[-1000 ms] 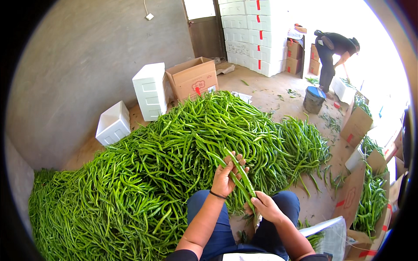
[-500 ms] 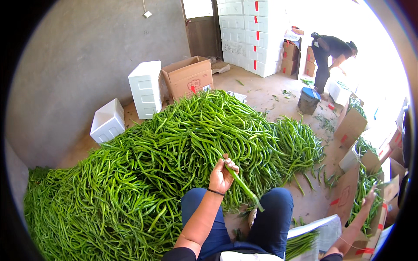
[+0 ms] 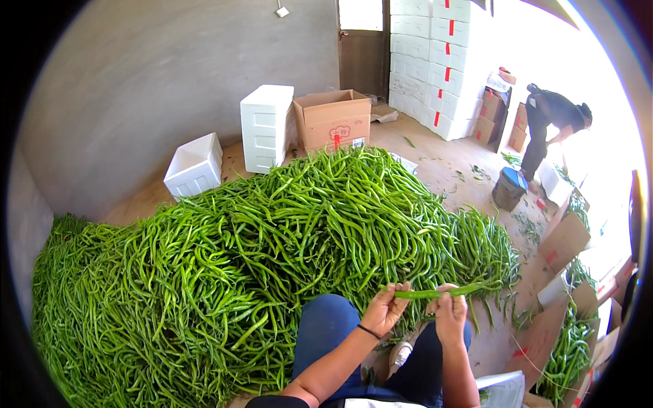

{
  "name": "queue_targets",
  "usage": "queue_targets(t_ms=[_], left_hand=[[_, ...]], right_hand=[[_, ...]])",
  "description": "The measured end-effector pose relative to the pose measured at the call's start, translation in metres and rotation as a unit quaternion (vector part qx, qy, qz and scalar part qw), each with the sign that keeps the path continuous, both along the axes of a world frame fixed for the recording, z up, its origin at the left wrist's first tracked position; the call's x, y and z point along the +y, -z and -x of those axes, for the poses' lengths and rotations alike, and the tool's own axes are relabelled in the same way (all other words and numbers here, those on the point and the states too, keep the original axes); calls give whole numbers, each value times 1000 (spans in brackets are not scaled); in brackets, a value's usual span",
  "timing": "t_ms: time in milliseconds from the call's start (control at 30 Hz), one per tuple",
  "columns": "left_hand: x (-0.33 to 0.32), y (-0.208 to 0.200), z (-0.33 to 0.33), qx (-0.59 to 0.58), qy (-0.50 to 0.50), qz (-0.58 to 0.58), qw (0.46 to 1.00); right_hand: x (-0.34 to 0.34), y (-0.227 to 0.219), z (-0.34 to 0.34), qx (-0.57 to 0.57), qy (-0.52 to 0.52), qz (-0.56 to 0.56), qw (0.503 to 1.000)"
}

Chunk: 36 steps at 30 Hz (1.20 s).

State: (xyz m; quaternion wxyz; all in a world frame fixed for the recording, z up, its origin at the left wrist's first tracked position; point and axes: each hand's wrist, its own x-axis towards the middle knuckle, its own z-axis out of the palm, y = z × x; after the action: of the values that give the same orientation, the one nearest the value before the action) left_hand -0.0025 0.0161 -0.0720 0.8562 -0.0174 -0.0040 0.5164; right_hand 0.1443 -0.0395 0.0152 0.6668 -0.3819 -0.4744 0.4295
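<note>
A large heap of long green chili peppers (image 3: 204, 272) spreads in front of me and to my left. Over its near right edge I hold a green chili pepper (image 3: 420, 294) stretched sideways between both hands. My left hand (image 3: 385, 310), with a dark band at the wrist, pinches its left end. Farther along the pepper, my right hand (image 3: 449, 315) has its fingers closed on it, and the pepper's thin end reaches beyond to the right.
Beyond the heap stand white foam boxes (image 3: 266, 129) and an open cardboard box (image 3: 333, 122). Stacked foam boxes (image 3: 428, 68) rise at the back. A blue-lidded bucket (image 3: 509, 188) stands near a bending person (image 3: 554, 115). Cartons holding peppers (image 3: 568, 350) line the right.
My right hand has come in from the cartons at the right and taken hold of the pepper. The pepper has turned from slanting to nearly level. The view has swung left.
</note>
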Motion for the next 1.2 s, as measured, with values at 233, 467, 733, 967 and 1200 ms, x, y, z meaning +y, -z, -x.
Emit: queue_targets(t_ms=[233,467,733,967,1200], left_hand=[[12,-3,21,233,-12,-99,967],[13,-46,40,407,-125,-246,871],[52,-35,87,298,-215,-96,925],[93,-45,98,392,-237,-38,888],[97,-27,98,453,-258,61,851]], right_hand=[[29,-29,-10,100,19,-52,993],[60,8,21,-489,97,-107,860],[112,34,76,-558,-221,-73,796],[275,46,131,-326,-207,140,912],[393,165,253,-228,-261,390,853]])
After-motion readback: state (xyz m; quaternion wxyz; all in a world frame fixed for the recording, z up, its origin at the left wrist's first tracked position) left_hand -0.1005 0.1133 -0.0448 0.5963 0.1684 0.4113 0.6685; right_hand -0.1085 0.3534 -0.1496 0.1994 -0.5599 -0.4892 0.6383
